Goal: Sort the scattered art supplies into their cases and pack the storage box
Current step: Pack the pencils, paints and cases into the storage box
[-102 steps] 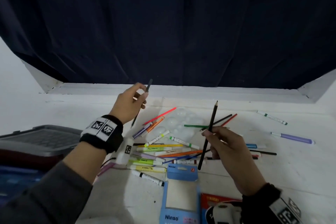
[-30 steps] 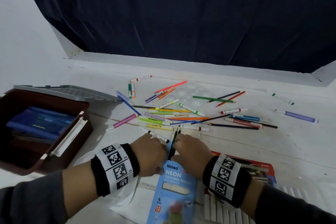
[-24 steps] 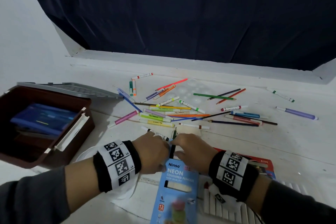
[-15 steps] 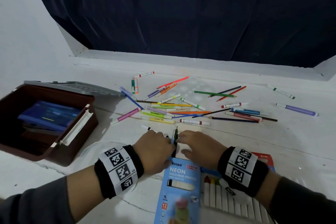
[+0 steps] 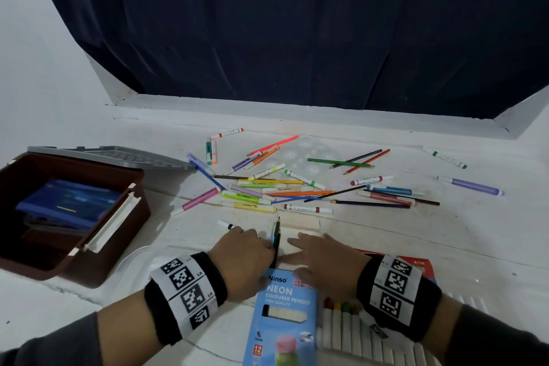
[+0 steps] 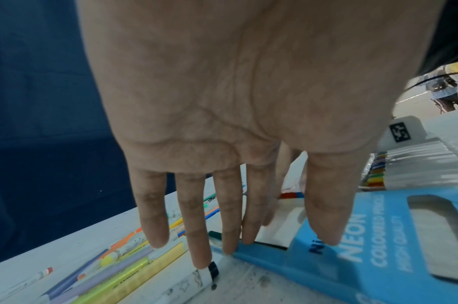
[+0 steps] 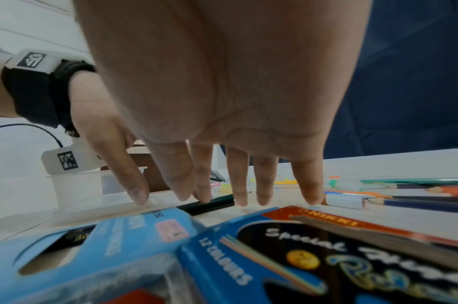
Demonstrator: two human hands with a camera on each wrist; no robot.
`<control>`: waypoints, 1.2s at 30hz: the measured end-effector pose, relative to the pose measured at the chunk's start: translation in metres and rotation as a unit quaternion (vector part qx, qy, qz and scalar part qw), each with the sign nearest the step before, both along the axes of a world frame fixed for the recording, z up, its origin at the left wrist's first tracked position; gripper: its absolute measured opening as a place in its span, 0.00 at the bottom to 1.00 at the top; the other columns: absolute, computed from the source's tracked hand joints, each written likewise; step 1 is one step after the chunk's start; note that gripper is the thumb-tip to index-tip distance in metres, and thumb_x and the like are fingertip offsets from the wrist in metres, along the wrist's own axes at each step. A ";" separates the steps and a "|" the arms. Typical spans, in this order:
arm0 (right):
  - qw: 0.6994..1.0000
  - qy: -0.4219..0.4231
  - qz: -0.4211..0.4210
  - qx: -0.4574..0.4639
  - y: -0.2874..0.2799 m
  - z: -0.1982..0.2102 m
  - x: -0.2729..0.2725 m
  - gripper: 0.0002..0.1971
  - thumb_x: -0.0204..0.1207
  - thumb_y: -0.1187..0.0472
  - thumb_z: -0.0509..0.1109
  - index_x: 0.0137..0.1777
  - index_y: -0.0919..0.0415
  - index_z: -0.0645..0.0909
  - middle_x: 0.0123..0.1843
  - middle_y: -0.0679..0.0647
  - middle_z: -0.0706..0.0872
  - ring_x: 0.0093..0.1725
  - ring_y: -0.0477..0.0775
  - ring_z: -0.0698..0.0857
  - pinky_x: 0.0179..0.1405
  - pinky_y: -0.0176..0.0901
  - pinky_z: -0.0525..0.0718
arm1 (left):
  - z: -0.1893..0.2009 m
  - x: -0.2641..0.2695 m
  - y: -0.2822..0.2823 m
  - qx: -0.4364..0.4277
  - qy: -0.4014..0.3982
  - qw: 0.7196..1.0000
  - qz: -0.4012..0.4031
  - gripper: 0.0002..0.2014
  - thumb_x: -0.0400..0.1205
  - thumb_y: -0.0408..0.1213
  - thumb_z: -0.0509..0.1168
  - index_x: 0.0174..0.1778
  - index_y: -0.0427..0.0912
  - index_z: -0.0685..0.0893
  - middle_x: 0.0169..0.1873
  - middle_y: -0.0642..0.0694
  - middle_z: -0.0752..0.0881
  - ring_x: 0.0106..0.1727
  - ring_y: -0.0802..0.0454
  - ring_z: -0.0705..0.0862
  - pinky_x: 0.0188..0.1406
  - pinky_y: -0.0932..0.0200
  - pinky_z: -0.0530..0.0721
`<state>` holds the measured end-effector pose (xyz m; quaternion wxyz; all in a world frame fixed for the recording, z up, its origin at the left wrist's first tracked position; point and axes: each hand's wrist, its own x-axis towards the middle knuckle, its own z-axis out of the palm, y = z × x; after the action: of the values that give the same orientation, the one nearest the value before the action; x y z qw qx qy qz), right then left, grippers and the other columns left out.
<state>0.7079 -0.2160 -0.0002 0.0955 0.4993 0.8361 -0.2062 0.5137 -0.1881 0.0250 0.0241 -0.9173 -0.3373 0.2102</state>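
Dark green-black colouring pencils [image 5: 276,242], two slim shafts side by side, lie half-entered in the open mouth of the light-blue cardboard "Neon Coloured Pencils" box [image 5: 283,315] at the near edge of the white worktop [image 5: 445,241], points aimed at the far edge. Long axis of pencils and box coincide, running near to far. The left hand [image 5: 242,261] flanks the pencils on their left, fingers fairly straight and pointing down: in the left-wrist view the fingertips [image 6: 229,246] rest at the box's flap edge and the thumb lies on its printed face, with nothing enclosed. The right hand [image 5: 323,258] lies flat and relaxed just right of the pencils, fingers spread, holding nothing; whether its fingertips [image 7: 240,200] touch the worktop cannot be told. Both hands are about equally near; the left touches the box and sits closest to the shafts. Judgement: seating the pencils calls for a push along their axis toward the near edge, the box steadied against sliding.

Outward: a blue-and-black "12 Colours" pencil box [image 7: 326,263] and a clear sleeve of white-barrelled markers [image 5: 356,333] lie right of the blue box. Loose markers and pencils [image 5: 282,187] are scattered mid-worktop. A brown plastic storage box [image 5: 65,217], grey lid open, stands at the left edge.
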 end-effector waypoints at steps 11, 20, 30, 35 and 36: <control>0.947 0.220 -0.208 0.108 -0.020 0.022 0.055 0.14 0.83 0.52 0.65 0.68 0.43 0.78 0.57 0.42 0.84 0.58 0.42 0.81 0.60 0.41 0.81 | 0.018 0.036 0.007 0.012 -0.116 0.993 -0.011 0.23 0.87 0.55 0.56 0.76 0.52 0.65 0.60 0.46 0.85 0.60 0.41 0.82 0.59 0.47 0.75; 0.902 0.192 -0.347 0.170 -0.023 0.035 0.136 0.07 0.80 0.55 0.71 0.57 0.49 0.84 0.46 0.42 0.86 0.44 0.40 0.85 0.47 0.32 0.81 | 0.025 0.124 0.029 -0.002 -0.199 0.978 -0.059 0.20 0.88 0.52 0.57 0.75 0.52 0.71 0.56 0.47 0.86 0.58 0.44 0.83 0.56 0.50 0.79; 0.905 0.097 -0.381 0.164 0.030 0.016 0.221 0.07 0.80 0.61 0.67 0.55 0.55 0.85 0.49 0.50 0.85 0.50 0.55 0.84 0.52 0.44 0.82 | -0.011 0.191 0.084 -0.014 -0.121 0.992 0.029 0.12 0.86 0.45 0.57 0.62 0.48 0.77 0.55 0.44 0.86 0.56 0.41 0.83 0.52 0.48 0.75; 0.937 -0.068 -0.320 0.120 0.055 0.005 0.228 0.11 0.83 0.61 0.61 0.60 0.55 0.82 0.58 0.53 0.81 0.54 0.56 0.83 0.53 0.49 0.84 | -0.020 0.202 0.095 -0.007 -0.087 0.995 0.042 0.11 0.85 0.39 0.58 0.62 0.47 0.75 0.55 0.44 0.84 0.56 0.41 0.84 0.51 0.48 0.72; 0.937 -0.084 -0.315 0.124 0.058 0.004 0.227 0.11 0.82 0.62 0.60 0.59 0.55 0.82 0.58 0.53 0.80 0.51 0.56 0.83 0.49 0.48 0.84 | -0.021 0.204 0.095 0.002 -0.086 0.995 0.040 0.11 0.85 0.38 0.59 0.62 0.47 0.76 0.55 0.44 0.84 0.55 0.41 0.84 0.50 0.49 0.71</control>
<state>0.9352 -0.1575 0.0041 0.0332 0.7607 0.6436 -0.0778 0.7178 -0.0929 0.0038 -0.0116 -0.9176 -0.3753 0.1303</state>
